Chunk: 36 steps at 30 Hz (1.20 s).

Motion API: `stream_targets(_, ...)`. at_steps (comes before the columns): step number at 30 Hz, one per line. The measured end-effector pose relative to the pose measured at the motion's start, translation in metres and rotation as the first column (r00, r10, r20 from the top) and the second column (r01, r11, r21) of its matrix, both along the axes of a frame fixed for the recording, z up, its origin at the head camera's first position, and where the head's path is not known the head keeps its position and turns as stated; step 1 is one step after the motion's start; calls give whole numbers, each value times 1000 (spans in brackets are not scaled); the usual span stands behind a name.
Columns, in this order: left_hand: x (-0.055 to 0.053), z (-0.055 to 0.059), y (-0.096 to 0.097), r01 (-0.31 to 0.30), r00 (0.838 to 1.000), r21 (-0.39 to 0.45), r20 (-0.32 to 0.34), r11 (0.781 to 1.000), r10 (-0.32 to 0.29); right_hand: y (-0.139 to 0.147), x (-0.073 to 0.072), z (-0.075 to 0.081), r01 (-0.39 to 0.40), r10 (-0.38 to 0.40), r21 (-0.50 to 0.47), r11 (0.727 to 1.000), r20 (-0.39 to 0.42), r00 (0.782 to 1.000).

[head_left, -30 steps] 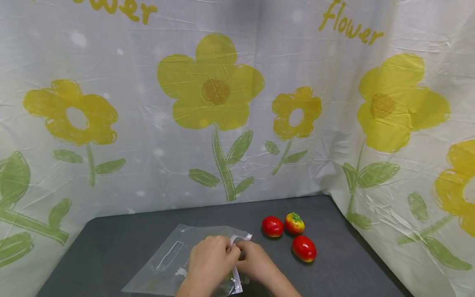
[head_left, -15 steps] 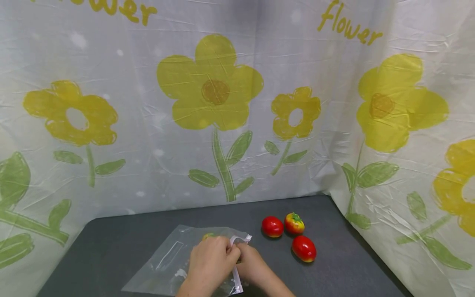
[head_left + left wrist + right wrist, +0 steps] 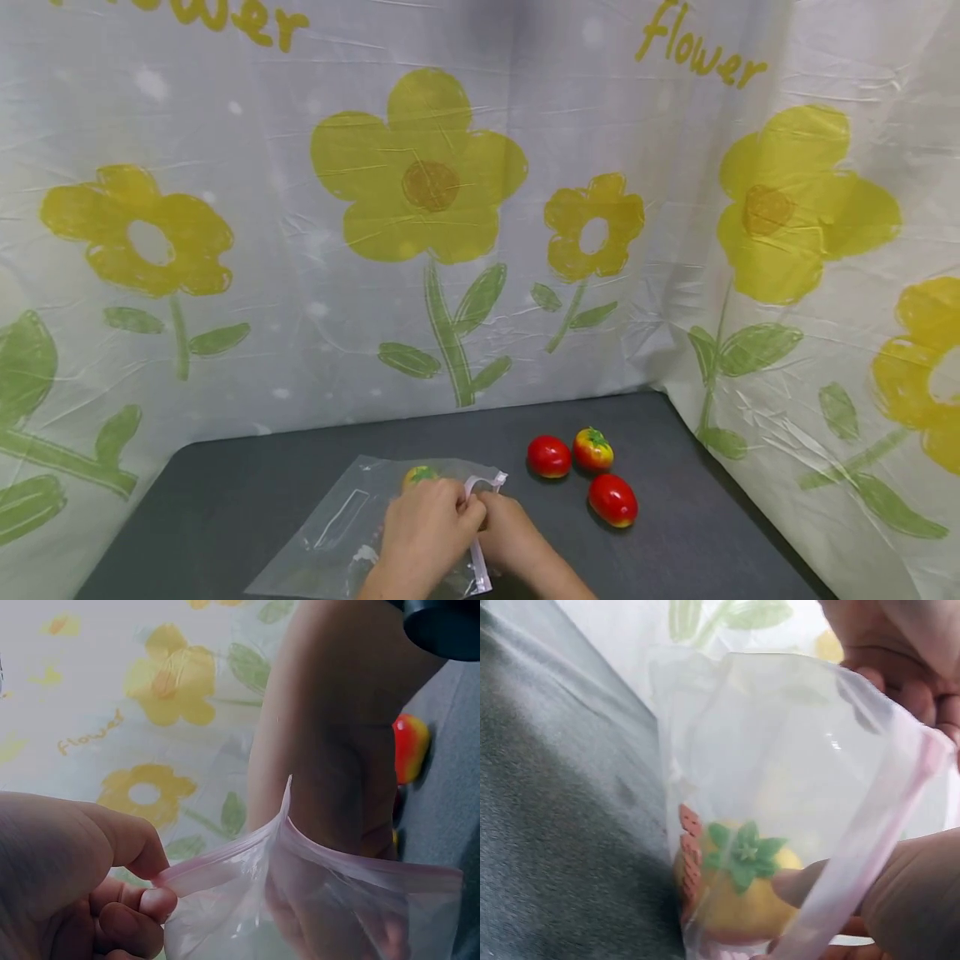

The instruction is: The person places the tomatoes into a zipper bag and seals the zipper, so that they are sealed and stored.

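Note:
A clear zip bag (image 3: 345, 517) with a pale pink rim lies on the dark table, its mouth towards the right. My left hand (image 3: 423, 525) pinches the rim between thumb and forefinger, shown closely in the left wrist view. Through the mouth reaches my right hand (image 3: 510, 533), its fingers inside the bag. There a yellow toy fruit (image 3: 739, 907) with a green leafy cap shows through the plastic, my right thumb (image 3: 799, 883) against its side and fingertips low beside it. In the head view the left hand hides most of this fruit.
Three more toy fruits stand right of the hands: a red one (image 3: 549, 457), a red-yellow one (image 3: 593, 451) with a green cap, and another red one (image 3: 613, 500). A flower-printed white curtain (image 3: 300, 250) borders the dark table (image 3: 247, 475) at its back and sides.
The yellow toy fruit has come into sight beyond the left hand, deeper in the bag. My right hand has shifted slightly left into the mouth. The left hand stays put.

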<state>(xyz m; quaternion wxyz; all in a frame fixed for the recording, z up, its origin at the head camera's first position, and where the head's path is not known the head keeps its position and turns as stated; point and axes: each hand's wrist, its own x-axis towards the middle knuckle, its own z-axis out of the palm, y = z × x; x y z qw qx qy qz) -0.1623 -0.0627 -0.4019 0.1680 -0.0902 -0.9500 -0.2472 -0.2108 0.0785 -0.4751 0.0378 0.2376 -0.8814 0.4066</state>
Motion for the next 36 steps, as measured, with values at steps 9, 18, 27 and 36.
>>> stream_targets(9, -1, 3, -5, -17, 999, 23, 34, 1000, 16, 15, 0, 18, -117, 120, -25, 993, 188, 975)
stream_targets(18, 0, 7, -8, -29, 999, 30, 19, 999, 29, 44, -1, 54, -124, 128, -32, 992, 258, 958)
stream_targets(27, -1, 8, -8, -65, 998, 25, -25, 998, 65, 91, -6, 74, 94, -90, -8, 996, 215, 972)
stream_targets(36, -2, 9, -10, -69, 997, 35, -18, 997, 69, 147, -16, 75, 363, -370, 73, 929, 210, 905)
